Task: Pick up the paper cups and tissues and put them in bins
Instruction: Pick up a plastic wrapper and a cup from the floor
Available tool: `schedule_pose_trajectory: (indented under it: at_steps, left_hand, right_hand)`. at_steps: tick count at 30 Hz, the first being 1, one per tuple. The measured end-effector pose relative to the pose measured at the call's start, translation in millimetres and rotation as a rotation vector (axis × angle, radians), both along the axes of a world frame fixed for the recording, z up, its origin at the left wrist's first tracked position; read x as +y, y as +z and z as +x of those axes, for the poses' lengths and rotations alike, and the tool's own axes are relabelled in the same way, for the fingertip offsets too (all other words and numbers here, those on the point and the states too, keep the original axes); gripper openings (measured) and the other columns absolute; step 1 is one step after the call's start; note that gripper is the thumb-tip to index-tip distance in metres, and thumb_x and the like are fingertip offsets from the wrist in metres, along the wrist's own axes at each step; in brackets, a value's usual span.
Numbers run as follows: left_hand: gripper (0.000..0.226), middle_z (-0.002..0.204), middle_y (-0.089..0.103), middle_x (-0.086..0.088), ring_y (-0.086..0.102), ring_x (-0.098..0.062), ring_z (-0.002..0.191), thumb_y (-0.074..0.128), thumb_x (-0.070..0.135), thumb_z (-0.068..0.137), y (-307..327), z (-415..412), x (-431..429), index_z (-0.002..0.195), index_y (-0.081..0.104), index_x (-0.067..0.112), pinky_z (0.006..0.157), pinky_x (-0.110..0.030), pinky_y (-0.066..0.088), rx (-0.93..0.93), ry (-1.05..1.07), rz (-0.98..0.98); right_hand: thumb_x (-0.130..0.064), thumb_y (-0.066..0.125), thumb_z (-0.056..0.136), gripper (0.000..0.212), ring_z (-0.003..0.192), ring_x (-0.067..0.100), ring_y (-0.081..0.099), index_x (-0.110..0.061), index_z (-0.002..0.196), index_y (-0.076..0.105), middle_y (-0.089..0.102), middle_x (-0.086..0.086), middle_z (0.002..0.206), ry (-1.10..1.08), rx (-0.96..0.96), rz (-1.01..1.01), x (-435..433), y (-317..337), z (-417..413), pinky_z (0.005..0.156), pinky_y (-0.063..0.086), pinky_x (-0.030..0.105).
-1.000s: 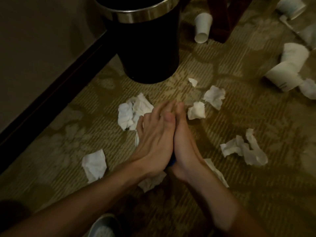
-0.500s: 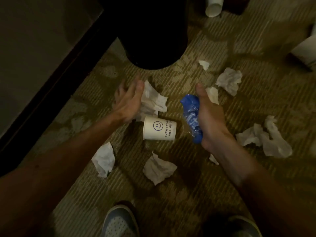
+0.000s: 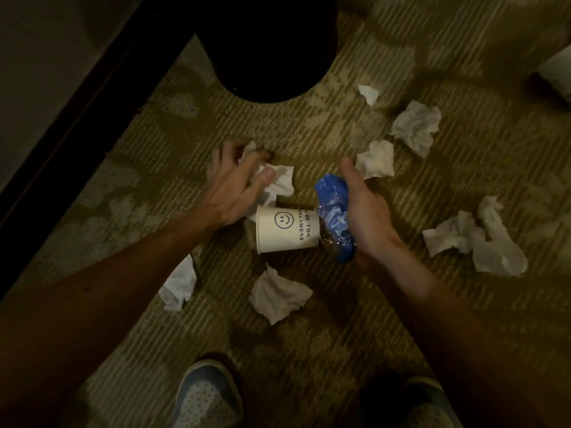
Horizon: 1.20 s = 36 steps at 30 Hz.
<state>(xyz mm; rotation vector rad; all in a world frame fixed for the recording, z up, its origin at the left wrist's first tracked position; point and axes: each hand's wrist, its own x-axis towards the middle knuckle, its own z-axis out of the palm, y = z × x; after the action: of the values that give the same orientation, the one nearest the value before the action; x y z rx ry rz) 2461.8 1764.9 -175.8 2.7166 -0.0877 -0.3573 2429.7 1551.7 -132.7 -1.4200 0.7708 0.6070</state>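
Left hand (image 3: 234, 183) clutches a crumpled white tissue (image 3: 279, 180) against the patterned carpet (image 3: 355, 335), while the right hand (image 3: 367, 214) grasps a scrunched blue plastic wrapper (image 3: 335, 217). Between them a white paper cup (image 3: 287, 230) lies on its side, long axis running left to right, its wider mouth toward the left hand and its base against the wrapper. It bears a dark smiley face and the words "EVERYTHI… WILL BE", their ends hidden; the black bin (image 3: 265, 47) stands just beyond.
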Motion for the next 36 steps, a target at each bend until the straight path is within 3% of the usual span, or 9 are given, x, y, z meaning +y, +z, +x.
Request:
schedule_pose_trajectory:
  at_steps: [3,10,17,21,24,26,28,33,36]
  left_hand:
    - [0.052,0.160,0.004,-0.006,0.008,-0.034,0.145,0.031,0.065,0.091,8.7,-0.2,7.7,0.140,0.038,0.049,0.110,-0.058,0.014,-0.061,-0.013,-0.032]
    - [0.031,0.149,0.038,-0.010,0.020,-0.032,0.138,0.065,0.041,0.088,17.1,-0.9,18.4,0.114,0.070,0.024,0.107,-0.056,0.019,-0.132,-0.352,0.221]
    - [0.011,0.131,0.051,0.010,0.034,-0.016,0.129,0.066,0.030,0.091,42.6,4.5,9.9,0.098,0.070,0.036,0.106,-0.035,0.027,-0.100,0.092,-0.259]
    - [0.017,0.114,0.068,0.014,0.062,0.002,0.102,0.067,0.014,0.090,63.5,8.4,4.7,0.094,0.076,0.028,0.080,-0.012,0.047,-0.070,0.299,-0.637]
    - [0.015,0.096,0.067,0.030,0.055,0.017,0.090,0.065,0.016,0.089,79.2,6.3,5.0,0.093,0.077,0.025,0.081,-0.008,0.041,-0.228,0.196,-0.456]
    - [0.021,0.084,0.070,0.005,0.052,0.007,0.079,0.062,0.022,0.088,87.0,5.3,6.9,0.075,0.078,0.016,0.075,-0.020,0.042,-0.281,0.111,-0.364]
    - [0.030,0.069,0.064,-0.002,0.052,0.002,0.066,0.061,0.025,0.088,94.8,3.7,4.2,0.062,0.070,0.013,0.065,-0.026,0.043,-0.223,0.171,-0.463]
    - [0.022,0.072,0.063,0.004,0.057,-0.004,0.069,0.059,0.024,0.096,105.1,-8.2,-19.2,0.080,0.069,0.013,0.060,-0.016,0.044,-0.040,0.259,-0.706]
    - [0.008,0.081,0.070,0.009,0.063,-0.003,0.078,0.067,0.025,0.087,103.1,-22.6,-40.6,0.084,0.074,0.023,0.066,-0.014,0.049,0.094,0.119,-0.760]
  right_hand:
    - [-0.070,0.056,0.081,0.066,0.089,0.026,0.070,-0.011,0.112,0.063,0.071,0.011,0.101,-0.025,0.012,0.032,1.2,0.3,0.1,0.088,0.055,0.045]
    - [-0.067,0.060,0.080,0.062,0.075,0.024,0.072,-0.011,0.108,0.063,0.071,0.011,0.094,-0.065,0.008,0.103,8.8,4.7,-1.2,0.066,0.057,0.036]
    - [-0.060,0.060,0.085,0.048,0.061,0.017,0.072,-0.014,0.096,0.066,0.073,0.001,0.066,-0.096,-0.070,0.228,7.0,8.0,-6.6,0.048,0.054,0.028]
    - [-0.060,0.058,0.086,0.043,0.064,0.016,0.073,-0.019,0.098,0.065,0.075,0.003,0.077,-0.103,-0.105,0.282,4.3,10.7,-7.3,0.048,0.053,0.029]
    - [-0.061,0.056,0.087,0.045,0.061,0.014,0.072,-0.019,0.096,0.068,0.074,-0.002,0.066,-0.103,-0.133,0.297,2.7,11.7,-7.4,0.047,0.053,0.027]
    - [-0.062,0.057,0.086,0.047,0.059,0.013,0.071,-0.018,0.099,0.069,0.073,-0.002,0.066,-0.101,-0.140,0.306,2.9,14.3,-6.9,0.048,0.052,0.027]
    - [-0.062,0.057,0.086,0.046,0.061,0.014,0.071,-0.019,0.099,0.070,0.074,-0.001,0.071,-0.111,-0.135,0.316,2.9,14.6,-5.2,0.051,0.053,0.029]
    - [-0.054,0.053,0.092,0.040,0.083,0.021,0.073,-0.029,0.072,0.077,0.076,0.004,0.090,-0.185,-0.174,0.456,6.6,16.2,-2.2,0.077,0.059,0.042]
    - [-0.049,0.048,0.097,0.039,0.074,0.012,0.074,-0.023,0.086,0.075,0.076,-0.003,0.082,-0.218,-0.198,0.621,5.3,20.3,-0.2,0.062,0.059,0.032]
